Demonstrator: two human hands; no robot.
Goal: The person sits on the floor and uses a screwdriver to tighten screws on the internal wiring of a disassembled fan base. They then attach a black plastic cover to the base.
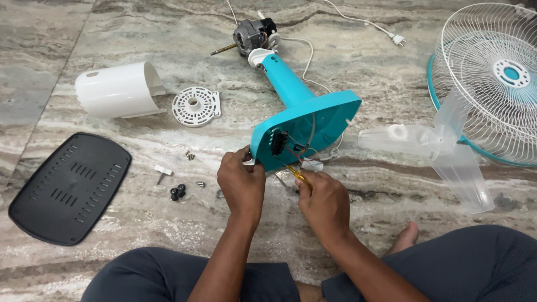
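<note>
Spread over a marble floor (140, 223), with the teal fan base (313, 126) as landmark, tipped on its side, open underside facing the camera, wiring and a black switch block (277, 142) showing inside. Beyond it, up the teal stem (285, 84): a bare motor (254, 34) with its brass shaft pointing left, a white cord trailing off to a plug (398, 39). Left of the base: a round white vented disc (196, 106), then a white curved motor cover (118, 89) lying on its side. Further left and nearer: a black slotted bottom plate (68, 187), flat on the floor. Between that plate and the base: loose screws (190, 156), a small white piece (163, 170), black rubber feet (178, 192). Right of the base: a translucent fan blade (442, 151), touching a white wire grille (495, 78) with a teal rim. Nothing lying between hands and base.

Left hand (241, 184) closed on the near left edge of the base, fingers curled round the rim, steadying it. Right hand (324, 201) closed round a yellow-handled screwdriver (295, 173), shaft angled up-left into the base's open underside near the wiring. Crossed legs in dark trousers at the bottom, a bare foot (405, 237) below the blade.
</note>
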